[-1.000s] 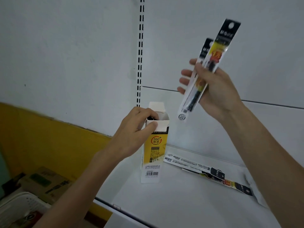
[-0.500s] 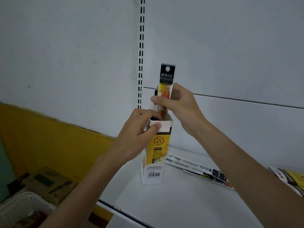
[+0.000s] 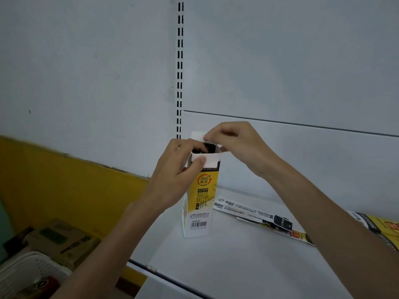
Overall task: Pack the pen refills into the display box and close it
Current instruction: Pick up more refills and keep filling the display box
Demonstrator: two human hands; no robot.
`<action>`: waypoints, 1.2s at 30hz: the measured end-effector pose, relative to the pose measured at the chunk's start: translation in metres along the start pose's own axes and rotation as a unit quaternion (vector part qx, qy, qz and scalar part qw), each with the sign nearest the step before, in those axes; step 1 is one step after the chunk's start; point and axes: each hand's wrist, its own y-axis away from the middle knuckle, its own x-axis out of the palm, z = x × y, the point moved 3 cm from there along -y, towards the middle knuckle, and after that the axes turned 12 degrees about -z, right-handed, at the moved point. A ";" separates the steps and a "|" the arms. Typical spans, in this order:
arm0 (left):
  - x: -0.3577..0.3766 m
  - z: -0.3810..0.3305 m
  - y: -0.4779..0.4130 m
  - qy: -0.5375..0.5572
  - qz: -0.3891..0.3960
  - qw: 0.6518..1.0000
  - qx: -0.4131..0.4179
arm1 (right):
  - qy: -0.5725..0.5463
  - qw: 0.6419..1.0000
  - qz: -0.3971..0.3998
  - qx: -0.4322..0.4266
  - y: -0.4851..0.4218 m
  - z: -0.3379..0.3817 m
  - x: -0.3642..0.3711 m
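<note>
A tall yellow and white display box (image 3: 201, 199) stands upright on the white shelf (image 3: 237, 266). My left hand (image 3: 174, 173) grips its upper left side, thumb on the front flap. Black tops of refill packs (image 3: 205, 147) show inside the open mouth. My right hand (image 3: 239, 147) is at the box top, fingers curled, pinching the white rear flap (image 3: 197, 135). Two more refill packs (image 3: 254, 214) lie flat on the shelf to the right of the box.
Another yellow pack (image 3: 380, 227) lies at the far right of the shelf. A slotted upright (image 3: 180, 61) runs up the white back panel. Below left are a cardboard box (image 3: 62, 240), a white basket (image 3: 28, 272) and a yellow wall.
My right hand brought the refill packs down from the air into the box, let them go, and now holds the top flap. The left hand stayed on the box.
</note>
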 end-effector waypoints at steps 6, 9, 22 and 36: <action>0.005 -0.003 -0.002 -0.009 -0.023 1.000 0.000 | 0.051 0.996 0.067 0.018 0.008 -0.013 -0.008; 0.011 -0.003 -0.003 -0.016 -0.024 1.000 -0.002 | -0.031 0.998 0.030 0.040 0.009 -0.022 -0.026; 0.046 -0.016 0.002 0.055 -0.011 0.998 0.008 | 0.311 0.926 0.139 0.163 0.065 -0.146 -0.058; 0.049 -0.013 0.003 0.080 -0.021 0.997 -0.007 | 0.320 0.942 0.001 0.097 0.059 -0.128 -0.096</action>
